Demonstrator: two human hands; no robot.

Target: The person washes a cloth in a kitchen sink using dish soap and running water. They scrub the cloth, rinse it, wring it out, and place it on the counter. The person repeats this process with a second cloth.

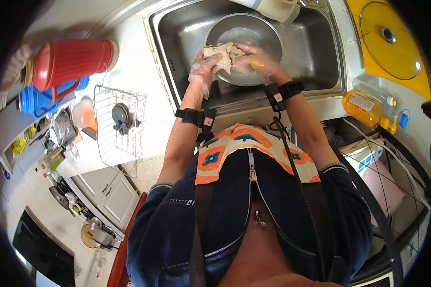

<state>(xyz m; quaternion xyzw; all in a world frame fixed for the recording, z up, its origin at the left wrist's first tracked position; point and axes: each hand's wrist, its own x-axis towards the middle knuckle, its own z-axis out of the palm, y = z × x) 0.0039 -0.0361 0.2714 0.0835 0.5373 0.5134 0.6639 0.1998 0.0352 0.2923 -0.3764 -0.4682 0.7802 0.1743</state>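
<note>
A crumpled beige cloth or paper towel (222, 55) is held over a round steel basin (271, 39) inside the stainless sink (309, 46). My left hand (205, 66), in a clear plastic glove, grips its left side with the thumb on top. At the right end of the same piece is my right hand (256, 62), gloved too and slightly blurred by motion, its fingers around the edge. Something yellow shows on the right glove, and I cannot tell what it is. Shallow liquid seems to lie in the basin below.
The white faucet body (278, 9) overhangs the sink's far rim. On the right are a glass lid (391, 43) on a yellow board and a bottle of orange liquid (364, 107) lying down. To the left stand a red thermos (72, 64) and a wire rack (122, 125) with a scourer.
</note>
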